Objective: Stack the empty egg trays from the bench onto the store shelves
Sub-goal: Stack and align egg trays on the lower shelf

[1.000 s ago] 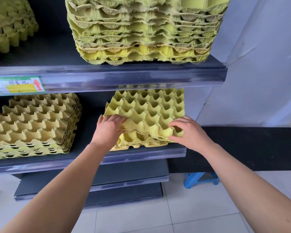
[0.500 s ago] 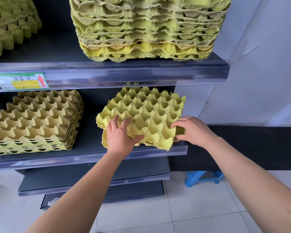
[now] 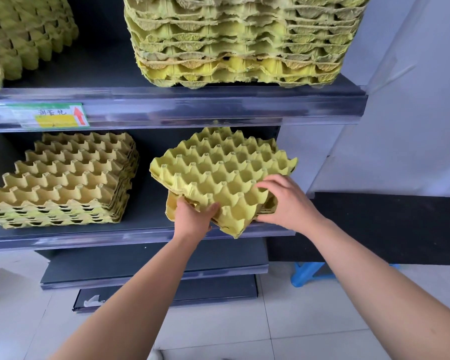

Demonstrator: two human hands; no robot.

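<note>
A small stack of yellow egg trays [image 3: 218, 175] lies on the middle shelf [image 3: 140, 233], right of centre. It is turned diagonally, and one corner hangs over the shelf's front edge. My left hand [image 3: 192, 216] grips the near left edge of the stack, thumb on top. My right hand [image 3: 287, 201] rests on the near right part of the top tray, with fingers spread over its cups and round its edge.
A taller stack of yellow trays [image 3: 63, 180] fills the left of the same shelf. The upper shelf [image 3: 218, 105] carries a high tray stack [image 3: 239, 40] and another [image 3: 24, 35] at the left. Lower shelves [image 3: 153, 271], a blue stool [image 3: 309, 274] and a black ledge [image 3: 387, 227] lie below.
The tray stack has turned from square to diagonal, its near corner swinging out past the shelf edge. My left hand slid down to its near left edge; my right hand stayed on the right side.
</note>
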